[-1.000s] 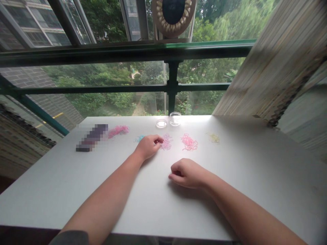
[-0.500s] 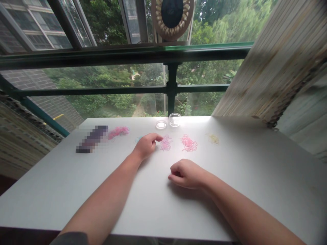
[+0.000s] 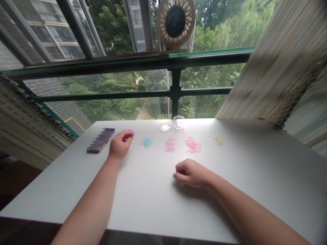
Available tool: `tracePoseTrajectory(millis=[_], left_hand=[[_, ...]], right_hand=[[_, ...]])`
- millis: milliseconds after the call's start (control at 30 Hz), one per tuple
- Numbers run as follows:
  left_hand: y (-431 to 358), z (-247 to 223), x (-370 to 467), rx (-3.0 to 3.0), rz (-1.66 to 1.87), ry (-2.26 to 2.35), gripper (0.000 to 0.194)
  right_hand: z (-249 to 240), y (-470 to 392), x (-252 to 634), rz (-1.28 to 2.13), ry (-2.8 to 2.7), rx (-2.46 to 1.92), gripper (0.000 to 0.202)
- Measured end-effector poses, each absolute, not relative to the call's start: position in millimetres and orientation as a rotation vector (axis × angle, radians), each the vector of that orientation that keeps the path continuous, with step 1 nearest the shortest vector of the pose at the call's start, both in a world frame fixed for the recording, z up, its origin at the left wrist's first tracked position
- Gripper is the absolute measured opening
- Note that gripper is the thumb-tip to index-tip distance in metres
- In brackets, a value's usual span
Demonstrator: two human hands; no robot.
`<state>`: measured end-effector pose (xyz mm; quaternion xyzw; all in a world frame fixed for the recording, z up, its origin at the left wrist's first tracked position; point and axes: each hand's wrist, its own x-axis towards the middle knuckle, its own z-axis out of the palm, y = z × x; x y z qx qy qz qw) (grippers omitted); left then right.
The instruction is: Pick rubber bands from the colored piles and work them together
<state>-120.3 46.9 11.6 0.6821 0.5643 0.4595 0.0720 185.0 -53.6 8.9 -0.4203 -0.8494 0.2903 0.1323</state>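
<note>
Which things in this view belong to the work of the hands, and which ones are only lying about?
Likely the work:
left hand, at the leftmost pink pile
turquoise, lilac, brighter pink and yellow piles
possibly two clear dishes

Likely just nearby:
dark phone-like slab
round fan-like object

The white table [image 3: 150,190] is viewed from above its near edge, facing the window railing [image 3: 127,63] across the upper frame.

The left hand [image 3: 121,144] is at the mixed pink pile [image 3: 129,131], partly covering it, beside the phone [image 3: 101,140]. Blue [image 3: 147,142], purple [image 3: 170,144], pink [image 3: 193,145] and yellow [image 3: 218,140] piles of small bands lie across the white worktop [image 3: 148,194]. The right hand [image 3: 191,173], loosely curled, is nearest the pink pile.
</note>
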Motion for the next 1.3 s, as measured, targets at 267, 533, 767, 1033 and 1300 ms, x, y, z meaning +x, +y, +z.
tracePoseTrajectory(millis=[267,533,767,1033,1300], left_hand=[[50.0,-4.6,-174.3,1.778,1.177,2.258,0.029],[51.5,-9.8,-174.8,1.759,0.888,2.358,0.033],[53.7,-9.2,-172.9,1.762,0.743,2.396,0.027],[59.3,-10.7,-171.3,1.794,0.703,2.429,0.02],[55.2,-6.8,-153.4,2.008,0.719,2.285,0.02]], right_hand=[[-4.3,-47.0,188.8,1.065,-2.194,-1.196,0.015],[-8.5,-42.3,192.2,1.432,-1.882,-1.208,0.011],[-8.5,-41.7,192.3,1.462,-1.833,-1.204,0.009],[-9.1,-40.8,192.4,1.451,-1.845,-1.193,0.011],[-6.5,-43.0,188.9,1.356,-1.828,-1.209,0.01]])
